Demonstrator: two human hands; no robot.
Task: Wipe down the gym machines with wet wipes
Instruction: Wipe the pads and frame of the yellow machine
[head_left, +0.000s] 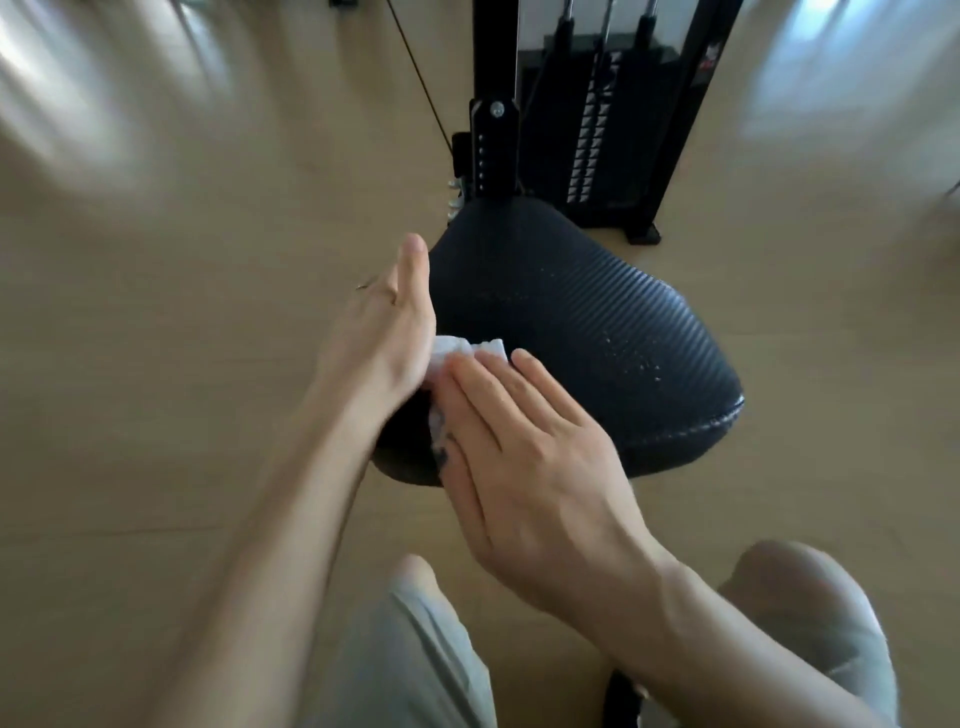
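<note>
knees in pale shorts (415, 665) nearest. right hand (524, 467) flat, fingers straight, pressing white wet wipe (467, 353) onto black seat pad (597, 332). left hand (384, 332) open, edge-on beside wipe at pad's left side. weight stack (592, 150) behind.

One head-worn camera looks steeply down, close over the padded seat (571, 332) and floor (182, 364).

The rounded black padded seat (571, 322) has a ribbed, woven-look vinyl cover with a soft sheen, speckled with wet droplets toward its right side. At its near left edge lies a crumpled white wet wipe (470, 349), soft and matt. Behind the seat, the black metal machine frame (493, 150) looks smooth and semi-gloss. Beneath the seat, the pale wood-look floor (208, 364) shines faintly.
</note>
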